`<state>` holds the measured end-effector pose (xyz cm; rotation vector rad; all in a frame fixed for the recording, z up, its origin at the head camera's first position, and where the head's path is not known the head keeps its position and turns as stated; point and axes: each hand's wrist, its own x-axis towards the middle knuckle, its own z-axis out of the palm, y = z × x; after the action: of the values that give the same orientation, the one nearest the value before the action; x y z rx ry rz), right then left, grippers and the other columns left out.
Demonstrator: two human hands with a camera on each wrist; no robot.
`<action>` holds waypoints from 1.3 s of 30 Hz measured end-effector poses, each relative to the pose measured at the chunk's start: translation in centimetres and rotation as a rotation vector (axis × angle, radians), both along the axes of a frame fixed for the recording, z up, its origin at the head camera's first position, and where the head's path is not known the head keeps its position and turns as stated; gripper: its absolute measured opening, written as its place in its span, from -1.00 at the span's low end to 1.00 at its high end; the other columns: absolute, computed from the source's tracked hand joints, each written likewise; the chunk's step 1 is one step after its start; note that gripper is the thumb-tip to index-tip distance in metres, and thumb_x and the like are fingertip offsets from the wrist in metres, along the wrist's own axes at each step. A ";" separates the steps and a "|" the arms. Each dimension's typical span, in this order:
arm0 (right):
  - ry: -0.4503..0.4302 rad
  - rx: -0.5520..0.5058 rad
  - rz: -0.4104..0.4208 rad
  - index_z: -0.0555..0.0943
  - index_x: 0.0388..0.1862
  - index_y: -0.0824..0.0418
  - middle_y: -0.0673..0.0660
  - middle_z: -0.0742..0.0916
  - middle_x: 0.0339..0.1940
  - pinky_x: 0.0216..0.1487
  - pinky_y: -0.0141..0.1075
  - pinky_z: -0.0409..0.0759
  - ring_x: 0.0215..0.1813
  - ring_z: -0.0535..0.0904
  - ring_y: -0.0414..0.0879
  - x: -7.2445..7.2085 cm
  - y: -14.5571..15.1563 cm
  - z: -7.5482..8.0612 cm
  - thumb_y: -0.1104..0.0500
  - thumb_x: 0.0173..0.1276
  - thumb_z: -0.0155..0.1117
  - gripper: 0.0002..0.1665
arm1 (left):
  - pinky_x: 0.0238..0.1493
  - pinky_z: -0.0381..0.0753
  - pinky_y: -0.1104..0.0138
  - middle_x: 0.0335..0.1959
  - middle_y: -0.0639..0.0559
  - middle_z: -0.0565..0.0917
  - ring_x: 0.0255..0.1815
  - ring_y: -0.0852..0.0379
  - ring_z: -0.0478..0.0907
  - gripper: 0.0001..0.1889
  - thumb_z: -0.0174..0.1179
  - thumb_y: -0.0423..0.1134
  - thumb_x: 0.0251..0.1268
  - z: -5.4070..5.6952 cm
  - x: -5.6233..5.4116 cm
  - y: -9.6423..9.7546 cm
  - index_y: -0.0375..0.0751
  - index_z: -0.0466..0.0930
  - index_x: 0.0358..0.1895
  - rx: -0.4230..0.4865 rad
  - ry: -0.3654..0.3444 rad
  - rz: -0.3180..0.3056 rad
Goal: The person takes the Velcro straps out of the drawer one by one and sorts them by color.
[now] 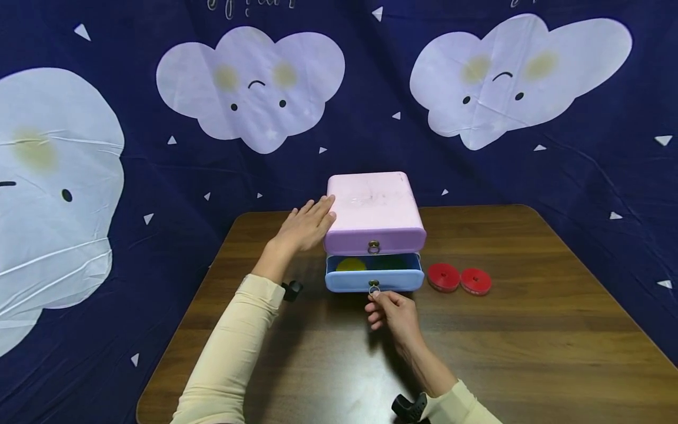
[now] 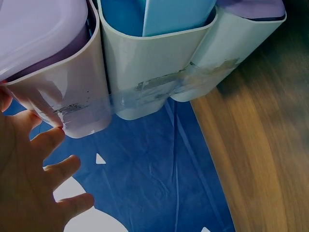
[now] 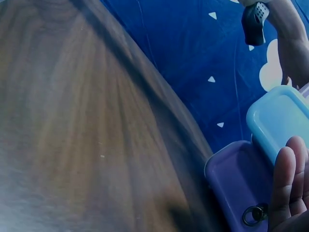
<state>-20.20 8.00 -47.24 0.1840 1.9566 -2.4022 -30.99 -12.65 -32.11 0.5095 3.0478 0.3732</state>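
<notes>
A small drawer box (image 1: 373, 209) with a pink top stands at the table's far middle. Its blue lower drawer (image 1: 397, 281) is pulled partly out, and a yellow disc (image 1: 351, 265) shows inside beside a darker one. My left hand (image 1: 307, 225) lies flat with straight fingers against the box's left side; the left wrist view shows those fingers (image 2: 46, 176) by the box's pale back casing (image 2: 145, 63). My right hand (image 1: 377, 296) pinches the ring pull of the blue drawer. In the right wrist view its fingers (image 3: 288, 188) sit beside the purple drawer's ring (image 3: 252, 215).
Two red discs (image 1: 444, 277) (image 1: 475, 281) lie side by side on the brown wooden table (image 1: 529, 341), just right of the drawer. A dark blue cloth with white clouds (image 1: 249, 82) hangs behind and around the table.
</notes>
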 end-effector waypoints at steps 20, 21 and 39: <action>-0.026 0.003 0.021 0.60 -0.19 0.51 0.07 0.73 -0.57 -0.60 -0.27 0.61 -0.63 0.57 -0.16 3.7 0.0 -0.8 0.13 0.28 0.24 -0.61 | 0.52 -0.20 -0.09 0.57 0.19 -0.19 0.59 -0.02 -0.21 -0.41 -0.60 0.22 0.47 -0.1 0.2 -0.2 0.27 -0.31 0.51 0.004 -0.007 0.001; -0.027 0.001 0.021 0.60 -0.19 0.50 0.06 0.73 -0.57 -0.60 -0.27 0.61 -0.63 0.57 -0.16 3.8 0.0 -0.8 0.13 0.28 0.24 -0.62 | 0.52 -0.20 -0.09 0.57 0.19 -0.19 0.59 -0.02 -0.21 -0.41 -0.60 0.21 0.47 -0.1 0.2 -0.1 0.27 -0.31 0.51 0.007 -0.007 0.001; -0.038 -0.013 0.007 0.57 -0.18 0.53 0.08 0.73 -0.57 -0.60 -0.25 0.62 -0.64 0.56 -0.15 6.0 0.5 -1.3 0.12 0.27 0.25 -0.57 | 0.52 -0.18 -0.10 0.57 0.18 -0.19 0.58 -0.04 -0.19 -0.41 -0.60 0.21 0.48 0.2 0.4 -0.1 0.24 -0.30 0.52 0.011 0.005 -0.014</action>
<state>-14.15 8.47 -48.52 0.2208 1.9224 -2.3876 -30.63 -12.74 -31.94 0.5323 3.0468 0.3890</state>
